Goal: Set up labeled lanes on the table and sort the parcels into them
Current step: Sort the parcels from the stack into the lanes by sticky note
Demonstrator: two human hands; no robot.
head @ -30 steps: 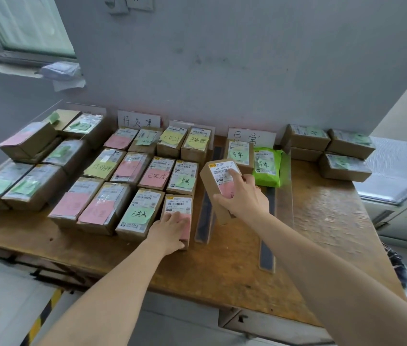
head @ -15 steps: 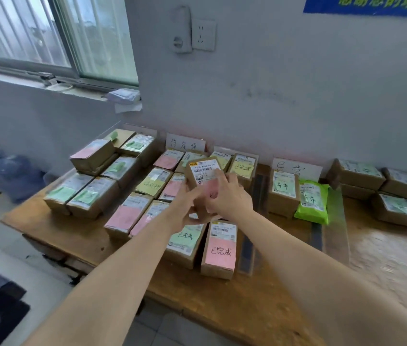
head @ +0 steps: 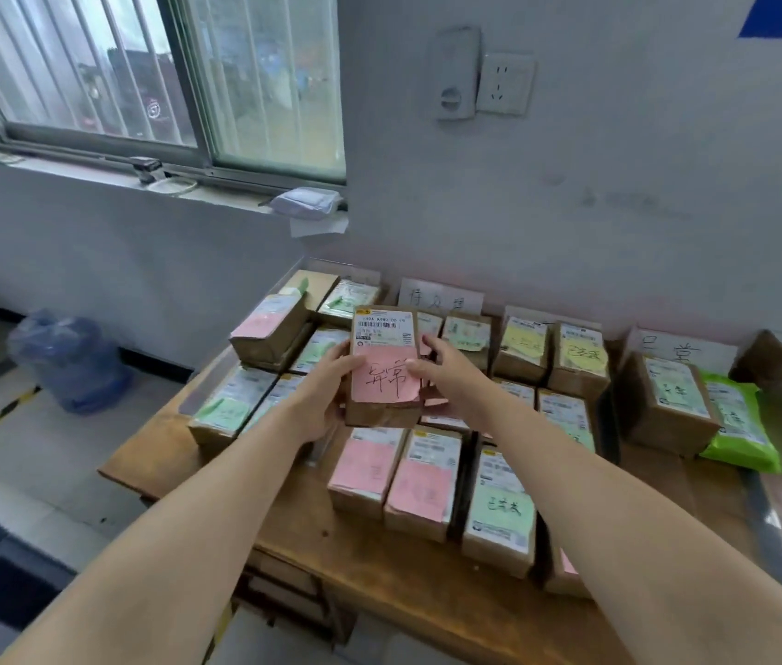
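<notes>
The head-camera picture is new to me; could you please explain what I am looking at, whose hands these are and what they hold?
There is no machine here. A person wears one wide-angle camera on the head, looking forward and down, so the hands reaching in from below are the person's own. The left hand and the right hand together hold up a brown parcel with a printed shipping label and a pink handwritten note. Beneath is a wooden table with rows of similar boxes carrying pink, green or yellow notes, and a green bag on the right. White paper signs lean against the wall behind the rows, seemingly naming the lanes. A window is at upper left.
</notes>
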